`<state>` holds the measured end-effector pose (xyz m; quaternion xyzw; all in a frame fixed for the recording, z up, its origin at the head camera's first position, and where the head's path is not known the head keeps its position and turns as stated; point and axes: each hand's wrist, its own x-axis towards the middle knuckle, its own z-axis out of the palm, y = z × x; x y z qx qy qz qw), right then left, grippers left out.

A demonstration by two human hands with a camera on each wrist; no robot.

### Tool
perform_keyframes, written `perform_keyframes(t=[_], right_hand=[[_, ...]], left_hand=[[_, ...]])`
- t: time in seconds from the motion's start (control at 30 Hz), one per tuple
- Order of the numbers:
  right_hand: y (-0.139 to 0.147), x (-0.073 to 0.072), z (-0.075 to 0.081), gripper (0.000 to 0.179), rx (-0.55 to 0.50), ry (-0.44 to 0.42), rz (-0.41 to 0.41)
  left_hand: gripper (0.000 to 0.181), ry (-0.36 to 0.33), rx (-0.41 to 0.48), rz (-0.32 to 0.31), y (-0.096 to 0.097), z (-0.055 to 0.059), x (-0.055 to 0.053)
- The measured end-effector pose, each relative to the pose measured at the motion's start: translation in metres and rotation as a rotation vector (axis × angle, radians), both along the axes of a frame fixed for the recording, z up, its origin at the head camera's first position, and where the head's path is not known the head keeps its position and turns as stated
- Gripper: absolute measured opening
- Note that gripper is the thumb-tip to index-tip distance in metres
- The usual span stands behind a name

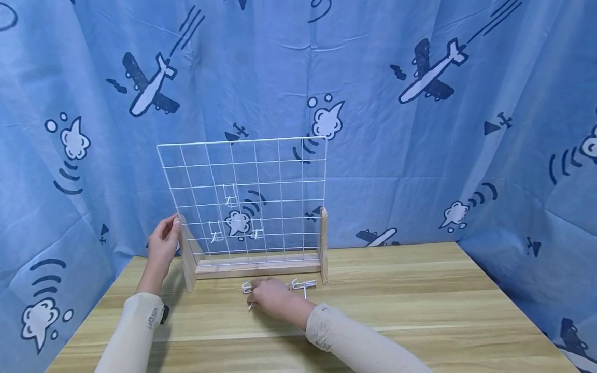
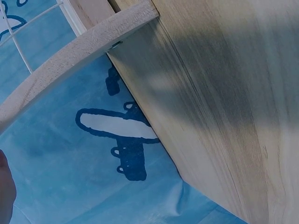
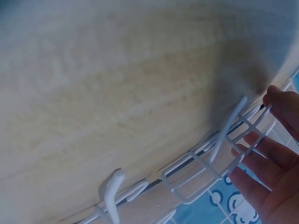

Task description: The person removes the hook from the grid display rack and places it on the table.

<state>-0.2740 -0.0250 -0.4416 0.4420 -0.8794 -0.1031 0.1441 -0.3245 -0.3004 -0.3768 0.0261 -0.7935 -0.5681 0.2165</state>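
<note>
A white wire grid panel point(image 1: 256, 162) stands upright in a wooden stand point(image 1: 258, 270) on the table. My left hand point(image 1: 162, 243) holds the top of the stand's left post point(image 1: 187, 259) by the grid's edge; only a bit of that hand point(image 2: 5, 191) shows in the left wrist view. In front of the stand, my right hand point(image 1: 275, 298) pinches a white wire hook point(image 3: 226, 133) between thumb and fingers, low over the table. Another white hook point(image 1: 305, 284) lies just right of that hand. Three white hooks hang on the grid, the uppermost hook point(image 1: 230, 197) above the other two.
The wood-grain table point(image 1: 396, 305) extends to both sides and in front of the stand. Behind it hangs a blue curtain point(image 1: 280, 67) printed with airplanes and clouds, which also closes off both sides.
</note>
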Motion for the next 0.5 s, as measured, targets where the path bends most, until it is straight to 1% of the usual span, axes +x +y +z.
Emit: perform_keyframes(t=[0.13,0.27,0.37,0.5], right_hand=[[-0.0004,0.0008,-0.0006,0.006,0.031,0.01,-0.009],[0.0001,0.0012,-0.0013,0.007,0.051,0.046,0.007],[0.0009,0.0008,-0.0024,0.006,0.048,0.057,0.024],[0.0016,0.0003,-0.0029,0.007,0.032,0.042,0.031]], left_hand=[[0.052,0.002,0.0,0.003,-0.0008,-0.0004,-0.0005],[0.051,0.008,0.004,0.004,-0.0009,-0.0011,-0.0009],[0.052,0.009,0.003,0.003,-0.0008,-0.0017,-0.0011],[0.052,0.012,0.001,0.001,-0.0007,-0.0019,-0.0008]])
